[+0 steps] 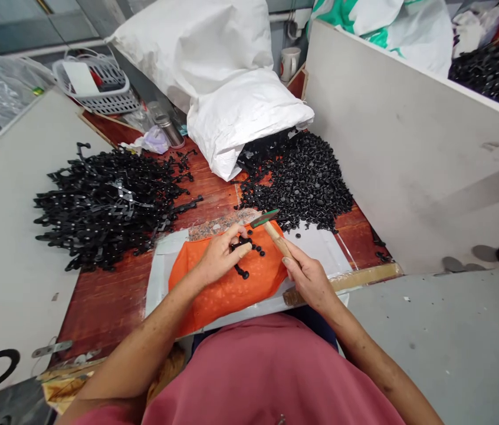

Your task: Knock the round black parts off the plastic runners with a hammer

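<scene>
My right hand (311, 277) is closed around the wooden handle of a hammer (278, 237). The hammer's dark, green-edged head is raised at the far side of an orange cloth (214, 301). Over the cloth, my left hand (222, 255) has its thumb and fingers pinched on a black jointed plastic strip (241, 271); part of the strip is hidden by the fingers. Several small round black pieces (259, 250) lie just right of the left fingertips, below the hammer head.
To the left rises a tangled pile of black jointed strips (112, 200). A white sack (240, 100) spills a heap of small black pieces (307, 177) at the back right. Pale partition boards (400, 136) border both sides. A basket (94, 88) and a metal flask (170, 130) stand back left.
</scene>
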